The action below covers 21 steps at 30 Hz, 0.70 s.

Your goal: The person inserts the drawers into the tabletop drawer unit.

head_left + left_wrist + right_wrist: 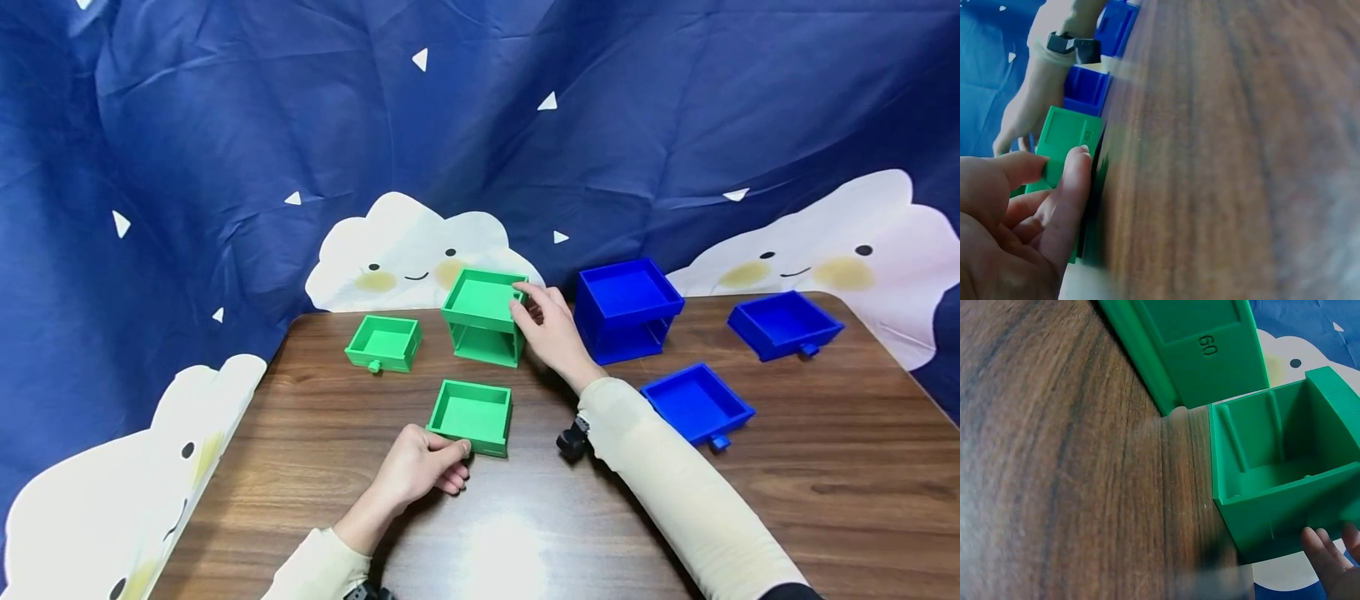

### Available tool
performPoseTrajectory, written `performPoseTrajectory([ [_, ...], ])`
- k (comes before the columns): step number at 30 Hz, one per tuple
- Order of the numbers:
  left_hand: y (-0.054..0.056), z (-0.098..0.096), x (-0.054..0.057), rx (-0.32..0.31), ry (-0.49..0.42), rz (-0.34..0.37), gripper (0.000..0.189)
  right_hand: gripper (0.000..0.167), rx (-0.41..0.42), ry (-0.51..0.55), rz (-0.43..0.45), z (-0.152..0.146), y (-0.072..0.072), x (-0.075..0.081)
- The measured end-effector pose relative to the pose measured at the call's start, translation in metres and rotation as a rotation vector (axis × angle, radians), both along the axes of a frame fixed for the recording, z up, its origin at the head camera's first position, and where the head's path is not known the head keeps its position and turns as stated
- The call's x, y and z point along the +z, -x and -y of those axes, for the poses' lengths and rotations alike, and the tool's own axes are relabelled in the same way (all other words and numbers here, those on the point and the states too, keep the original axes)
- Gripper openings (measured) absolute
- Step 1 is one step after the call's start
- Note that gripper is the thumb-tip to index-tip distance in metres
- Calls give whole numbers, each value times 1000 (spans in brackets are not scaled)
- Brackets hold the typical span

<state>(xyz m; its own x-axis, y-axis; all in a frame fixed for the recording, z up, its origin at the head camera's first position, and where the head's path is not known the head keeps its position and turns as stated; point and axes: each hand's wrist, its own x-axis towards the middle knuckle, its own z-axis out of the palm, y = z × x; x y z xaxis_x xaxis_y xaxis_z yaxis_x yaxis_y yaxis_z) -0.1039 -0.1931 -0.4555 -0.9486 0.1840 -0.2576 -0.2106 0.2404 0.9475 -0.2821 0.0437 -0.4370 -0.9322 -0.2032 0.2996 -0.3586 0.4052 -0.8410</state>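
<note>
Low at centre in the head view, my left hand (423, 467) pinches the front of a green drawer (474, 415), which lies on the table with its hollow upward. The fingers hide its knob. Behind that drawer stands a green drawer cabinet (486, 302), a tray-like top over an open-fronted slot. My right hand (553, 332) grips the cabinet's upper right edge. In the right wrist view, fingertips (1316, 547) lie against the cabinet's side wall, and the drawer's side (1197, 356) marked 60 is close to the slot's opening.
Left of the cabinet sits a second, smaller green drawer (382, 342) with a knob. On the right stand a blue cabinet (628, 292) and two blue drawers, one farther right (786, 323), the other blue drawer (697, 402) by my right sleeve. A cloud-print blue cloth (480, 125) hangs behind.
</note>
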Motion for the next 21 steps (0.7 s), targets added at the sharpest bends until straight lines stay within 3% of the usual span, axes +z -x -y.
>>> performPoseTrajectory([
  [21,15,3,2,78,-46,-29,30,46,-4,7,-14,0,1,-1],
])
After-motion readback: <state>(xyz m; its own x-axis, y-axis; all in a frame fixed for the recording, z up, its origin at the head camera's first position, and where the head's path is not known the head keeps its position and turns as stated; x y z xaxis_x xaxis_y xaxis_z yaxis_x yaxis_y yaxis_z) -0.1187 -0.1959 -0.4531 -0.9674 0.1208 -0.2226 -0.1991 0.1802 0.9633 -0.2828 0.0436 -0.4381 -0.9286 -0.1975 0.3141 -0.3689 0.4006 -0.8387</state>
